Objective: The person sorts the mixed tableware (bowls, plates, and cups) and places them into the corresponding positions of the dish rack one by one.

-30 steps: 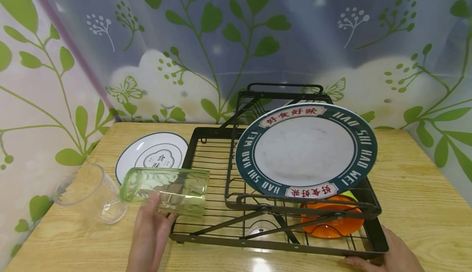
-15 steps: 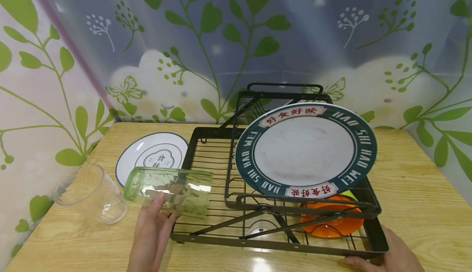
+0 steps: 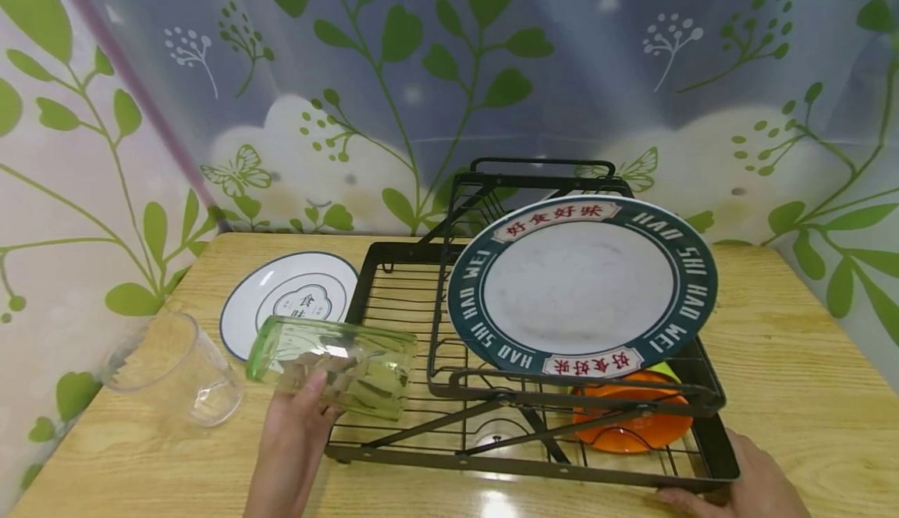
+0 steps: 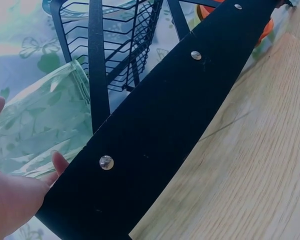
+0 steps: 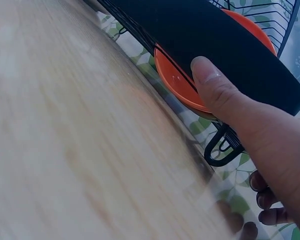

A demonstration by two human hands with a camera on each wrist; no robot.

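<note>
In the head view, my left hand [image 3: 298, 416] holds a clear green drinking glass [image 3: 344, 366] lying nearly sideways over the left part of the black dish rack [image 3: 534, 463]. Seen from the left wrist, the green glass [image 4: 45, 117] is beside the rack's wall, with fingertips [image 4: 59, 162] under it. My right hand [image 3: 755, 479] grips the rack's front right corner. From the right wrist, its thumb [image 5: 215, 87] lies along the outside of the rack wall [image 5: 230, 50]; several fingertips show lower down. A large green-rimmed plate [image 3: 583, 288] rests on the upper tier.
An orange bowl [image 3: 632, 428] sits in the lower tier on the right. Left of the rack, a white plate [image 3: 281, 284] lies on the wooden table [image 3: 822, 377], with a clear glass mug [image 3: 175, 374] in front of it. A leaf-patterned curtain [image 3: 393, 97] stands behind.
My left hand and the green glass have shifted slightly right, farther over the rack, and the glass's right end has dipped a little. My right hand and the rack have stayed put.
</note>
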